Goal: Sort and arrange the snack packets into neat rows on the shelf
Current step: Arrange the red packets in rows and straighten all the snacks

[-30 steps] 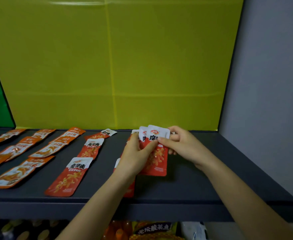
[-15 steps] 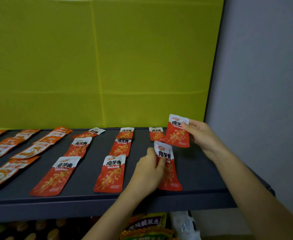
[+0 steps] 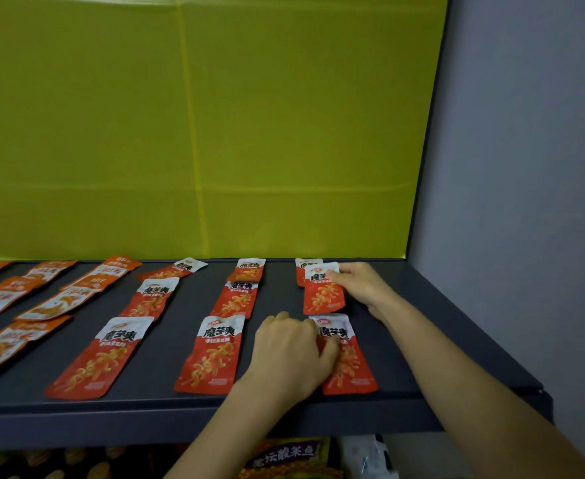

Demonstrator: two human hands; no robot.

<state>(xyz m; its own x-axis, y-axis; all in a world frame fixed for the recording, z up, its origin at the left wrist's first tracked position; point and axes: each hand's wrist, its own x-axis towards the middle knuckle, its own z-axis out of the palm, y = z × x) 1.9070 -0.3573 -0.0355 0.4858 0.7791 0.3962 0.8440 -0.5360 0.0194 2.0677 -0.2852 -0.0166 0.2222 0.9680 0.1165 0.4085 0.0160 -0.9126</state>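
Red front packet (image 3: 353,368) gripped by left hand (image 3: 291,354) fingers; right hand (image 3: 361,285) fingers pinch middle packet (image 3: 322,295).

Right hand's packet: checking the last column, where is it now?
Head view: the packet sits mid-depth on the shelf, rightmost column, overlapping the back packet, behind the front packet the left hand grips; the right hand pinches its top corner.

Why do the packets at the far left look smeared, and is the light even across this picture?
Head view: the wide-angle lens stretches and softens the orange packets at the left edge and tilts the right side of the yellow-green back panel; light is dim, with a glare streak along that panel's top; the red packets mid-frame read clearly; goods below the shelf are dark and blurred.
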